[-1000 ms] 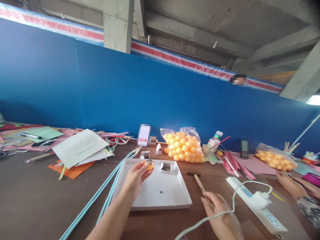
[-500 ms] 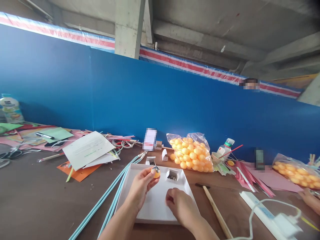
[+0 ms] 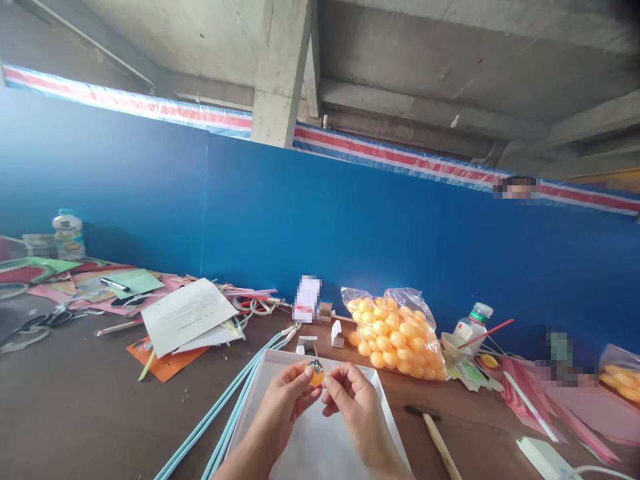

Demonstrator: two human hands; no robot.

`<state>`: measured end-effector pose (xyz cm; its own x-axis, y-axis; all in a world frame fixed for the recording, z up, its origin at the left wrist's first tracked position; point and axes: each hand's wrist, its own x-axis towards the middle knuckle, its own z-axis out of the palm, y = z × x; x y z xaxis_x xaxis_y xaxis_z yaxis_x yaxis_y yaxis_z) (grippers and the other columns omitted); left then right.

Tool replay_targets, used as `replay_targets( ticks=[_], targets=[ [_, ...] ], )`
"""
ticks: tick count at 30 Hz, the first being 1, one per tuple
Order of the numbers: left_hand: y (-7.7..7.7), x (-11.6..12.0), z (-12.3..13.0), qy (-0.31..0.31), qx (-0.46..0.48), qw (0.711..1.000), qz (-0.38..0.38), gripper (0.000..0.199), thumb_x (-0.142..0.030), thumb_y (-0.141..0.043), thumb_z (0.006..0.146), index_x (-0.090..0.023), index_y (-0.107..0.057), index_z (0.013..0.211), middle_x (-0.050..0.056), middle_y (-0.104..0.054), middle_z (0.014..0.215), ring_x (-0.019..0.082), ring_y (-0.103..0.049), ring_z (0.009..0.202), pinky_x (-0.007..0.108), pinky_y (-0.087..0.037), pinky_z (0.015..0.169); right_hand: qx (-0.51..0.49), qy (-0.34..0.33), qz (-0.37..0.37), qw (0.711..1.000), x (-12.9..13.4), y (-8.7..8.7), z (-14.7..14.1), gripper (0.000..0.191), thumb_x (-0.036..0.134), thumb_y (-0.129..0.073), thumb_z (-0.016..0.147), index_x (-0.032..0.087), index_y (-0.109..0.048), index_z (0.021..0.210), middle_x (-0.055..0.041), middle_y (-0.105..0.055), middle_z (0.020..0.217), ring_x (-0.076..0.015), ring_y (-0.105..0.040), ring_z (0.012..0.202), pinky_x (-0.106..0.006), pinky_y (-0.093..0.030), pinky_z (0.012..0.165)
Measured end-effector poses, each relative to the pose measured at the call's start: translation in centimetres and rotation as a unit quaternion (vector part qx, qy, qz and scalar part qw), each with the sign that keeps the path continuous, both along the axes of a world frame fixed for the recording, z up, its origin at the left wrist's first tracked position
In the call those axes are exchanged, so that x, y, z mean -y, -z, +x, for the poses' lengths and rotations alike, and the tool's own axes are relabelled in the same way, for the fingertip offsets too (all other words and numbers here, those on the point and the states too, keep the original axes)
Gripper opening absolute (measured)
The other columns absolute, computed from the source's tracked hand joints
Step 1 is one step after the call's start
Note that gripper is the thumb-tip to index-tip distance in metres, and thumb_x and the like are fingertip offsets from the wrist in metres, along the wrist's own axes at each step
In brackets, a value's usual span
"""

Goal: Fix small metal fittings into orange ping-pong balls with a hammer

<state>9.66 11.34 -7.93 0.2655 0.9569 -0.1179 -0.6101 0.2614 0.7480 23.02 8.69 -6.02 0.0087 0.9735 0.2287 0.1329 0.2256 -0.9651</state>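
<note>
My left hand (image 3: 286,401) is closed on an orange ball (image 3: 317,379), gripping it between thumb and fingers. Shiny silver pieces cover the top of the ball. Close at its right side is my right hand (image 3: 354,405), with thumb and fingertips pinched together; whatever may be between them is too small to make out. Both hands are above a shallow white box lid or tray (image 3: 315,440). The small box of metal bits seen earlier in the tray is now hidden behind my right hand.
A clear bag of orange balls (image 3: 397,333) stands behind the tray. To the right lies a hammer (image 3: 437,443), with a white power strip (image 3: 543,460) beyond it. Light-blue cords (image 3: 220,407) run along the left, near papers (image 3: 187,313) and scissors (image 3: 45,323).
My right hand has moved up and left from over the tray to the ball. My left hand still holds the ball. The view has tilted up and turned left.
</note>
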Motion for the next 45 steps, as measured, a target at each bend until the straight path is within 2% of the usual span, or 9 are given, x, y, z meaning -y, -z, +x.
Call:
replay_targets(
  ticks=[4, 7, 13, 16, 19, 25, 31, 37, 45],
  targets=[
    [-0.1, 0.1, 0.0, -0.006, -0.014, 1.0, -0.012, 0.031, -0.027, -0.071, 0.074, -0.011, -0.062, 0.099, 0.011, -0.068, 0.095, 0.017, -0.067, 0.084, 0.026, -0.054, 0.078, -0.066, 0.021, -0.017, 0.997, -0.6, 1.7, 1.0, 0.025, 0.041, -0.061, 0.08, 0.017, -0.059, 0.079, 0.0041, -0.053, 0.056, -0.0096, -0.053, 0.051, -0.023, -0.046, 0.054],
    [-0.2, 0.2, 0.0, -0.008, -0.023, 1.0, -0.017, 0.042, -0.029, -0.071, 0.073, -0.014, -0.057, 0.11, 0.011, -0.067, 0.1, 0.02, -0.068, 0.086, 0.031, -0.054, 0.079, -0.117, 0.019, -0.036, 0.992, -0.6, 2.5, 1.8, 0.023, 0.04, -0.062, 0.081, 0.017, -0.06, 0.08, 0.0053, -0.052, 0.055, -0.0074, -0.051, 0.051, -0.02, -0.042, 0.054],
    [-0.2, 0.2, -0.1, 0.006, -0.052, 0.998, -0.03, 0.052, -0.037, -0.068, 0.075, -0.02, -0.053, 0.122, 0.01, -0.066, 0.102, 0.023, -0.068, 0.087, 0.032, -0.055, 0.073, -0.196, -0.022, -0.07, 0.978, 0.0, 2.2, 2.1, 0.02, 0.036, -0.065, 0.08, 0.017, -0.06, 0.078, 0.0023, -0.059, 0.067, -0.0077, -0.054, 0.057, -0.021, -0.044, 0.059],
    [-0.1, 0.0, -0.1, -0.002, -0.048, 0.998, -0.029, 0.053, -0.035, -0.07, 0.074, -0.019, -0.054, 0.122, 0.01, -0.067, 0.098, 0.021, -0.068, 0.084, 0.033, -0.054, 0.079, -0.217, -0.031, -0.057, 0.974, 0.2, 2.1, 1.9, 0.016, 0.034, -0.063, 0.082, 0.019, -0.058, 0.079, 0.0038, -0.057, 0.063, -0.0069, -0.051, 0.054, -0.02, -0.042, 0.055],
    [-0.1, 0.0, 0.0, 0.002, -0.031, 0.999, -0.021, 0.053, -0.031, -0.07, 0.074, -0.015, -0.054, 0.122, 0.011, -0.069, 0.095, 0.02, -0.068, 0.084, 0.033, -0.051, 0.085, -0.213, -0.035, -0.043, 0.976, 0.2, 2.3, 1.7, 0.016, 0.033, -0.063, 0.082, 0.019, -0.057, 0.077, 0.0054, -0.054, 0.059, -0.0062, -0.049, 0.051, -0.019, -0.04, 0.053],
    [0.3, -0.1, -0.2, 0.037, -0.002, 0.999, -0.013, 0.046, -0.032, -0.065, 0.079, -0.015, -0.055, 0.121, 0.01, -0.07, 0.094, 0.018, -0.068, 0.08, 0.035, -0.05, 0.089, -0.182, -0.039, -0.057, 0.981, 0.0, 3.1, 1.4, 0.021, 0.036, -0.062, 0.082, 0.016, -0.058, 0.075, 0.0045, -0.053, 0.053, -0.0063, -0.048, 0.046, -0.02, -0.038, 0.049],
    [0.3, 0.1, 0.0, 0.033, -0.022, 0.999, -0.005, 0.047, -0.031, -0.067, 0.077, -0.015, -0.057, 0.12, 0.01, -0.07, 0.091, 0.019, -0.068, 0.083, 0.037, -0.047, 0.093, -0.218, -0.064, -0.086, 0.97, 0.3, 2.8, 1.2, 0.018, 0.032, -0.064, 0.081, 0.016, -0.062, 0.089, 0.0012, -0.06, 0.065, -0.007, -0.052, 0.054, -0.02, -0.042, 0.052],
    [-0.5, 0.6, 0.2, 0.018, -0.035, 0.999, 0.002, 0.042, -0.031, -0.072, 0.072, -0.015, -0.064, 0.11, 0.006, -0.068, 0.085, 0.016, -0.066, 0.075, 0.036, -0.05, 0.089, -0.185, -0.045, -0.078, 0.979, 0.3, 2.5, 1.0, 0.017, 0.033, -0.067, 0.079, 0.017, -0.062, 0.082, -0.0011, -0.063, 0.074, -0.008, -0.052, 0.056, -0.021, -0.043, 0.048],
    [-0.4, 0.7, 0.5, 0.003, -0.059, 0.998, 0.032, 0.046, -0.035, -0.076, 0.066, -0.014, -0.067, 0.105, 0.004, -0.066, 0.076, 0.017, -0.066, 0.076, 0.039, -0.05, 0.089, -0.167, -0.018, -0.091, 0.982, 0.2, 2.6, 0.8, 0.023, 0.036, -0.068, 0.076, 0.016, -0.063, 0.085, -0.0043, -0.066, 0.08, -0.0086, -0.054, 0.054, -0.019, -0.043, 0.043]
  ],
)
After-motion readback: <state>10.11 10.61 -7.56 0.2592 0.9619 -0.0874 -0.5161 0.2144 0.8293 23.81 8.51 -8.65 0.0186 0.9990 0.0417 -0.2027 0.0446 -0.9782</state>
